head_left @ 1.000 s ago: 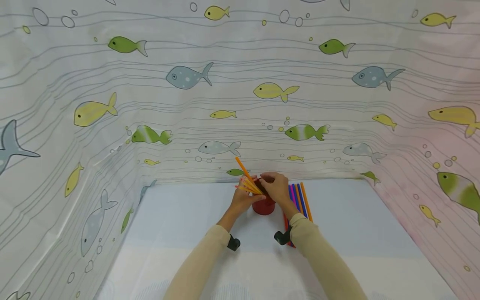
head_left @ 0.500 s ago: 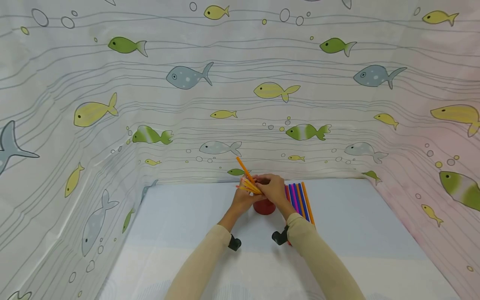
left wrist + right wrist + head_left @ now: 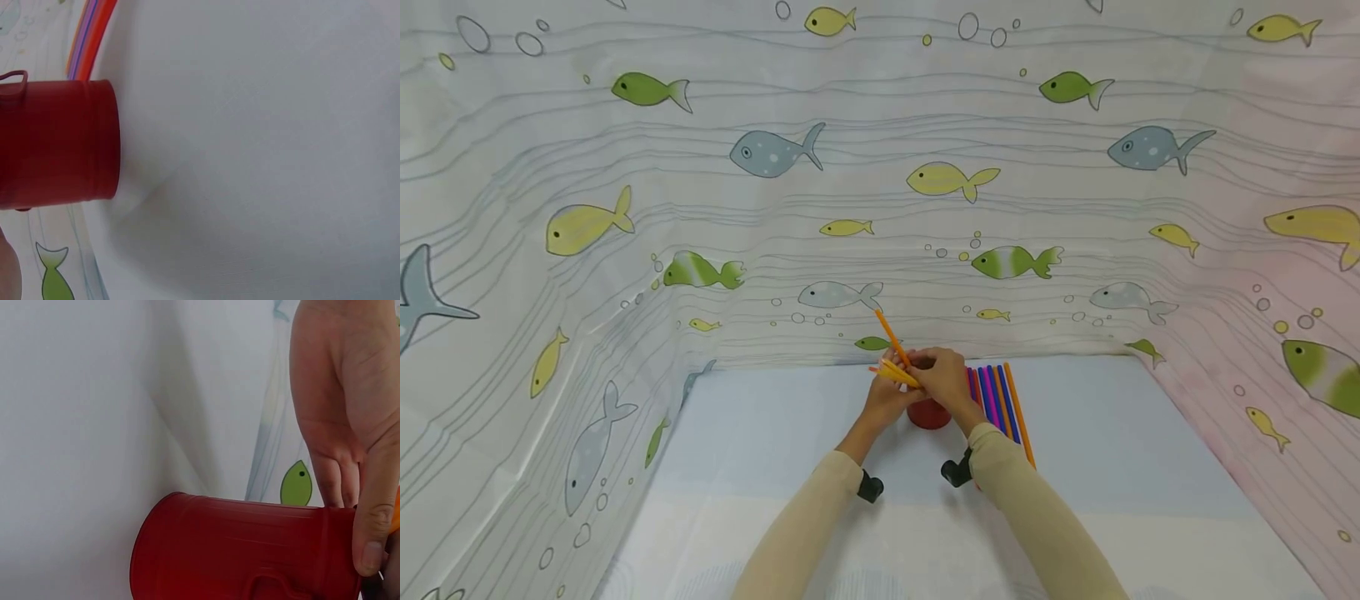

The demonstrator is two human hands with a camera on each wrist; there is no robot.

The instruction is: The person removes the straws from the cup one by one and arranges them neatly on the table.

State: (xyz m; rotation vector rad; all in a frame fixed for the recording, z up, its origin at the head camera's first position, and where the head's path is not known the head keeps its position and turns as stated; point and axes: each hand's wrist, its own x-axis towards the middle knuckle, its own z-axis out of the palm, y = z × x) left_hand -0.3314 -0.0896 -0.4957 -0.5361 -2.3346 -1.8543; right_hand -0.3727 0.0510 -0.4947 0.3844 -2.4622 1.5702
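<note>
A red metal can (image 3: 929, 414) with a small side handle stands on the table between both hands. My left hand (image 3: 883, 400) grips its upper end, the thumb on the near side by the rim (image 3: 340, 531) and other fingers behind. Several thin orange and yellow straw-like sticks (image 3: 897, 373) fan out to the left over this hand, their lower ends hidden. My right hand (image 3: 946, 377) is curled over the can's mouth and pinches one longer orange stick (image 3: 889, 330) near its lower part. In the left wrist view the can (image 3: 59, 144) shows from the side.
A row of red, blue, magenta and orange sticks (image 3: 1003, 404) lies on the white-covered table (image 3: 1097, 433), right of the can and partly under the right forearm. A fish-patterned sheet (image 3: 850, 258) rises close behind the hands and along both sides.
My right hand has shifted left over the can's mouth to the orange stick, baring more of the row of sticks on the right. My left hand stays at the can.
</note>
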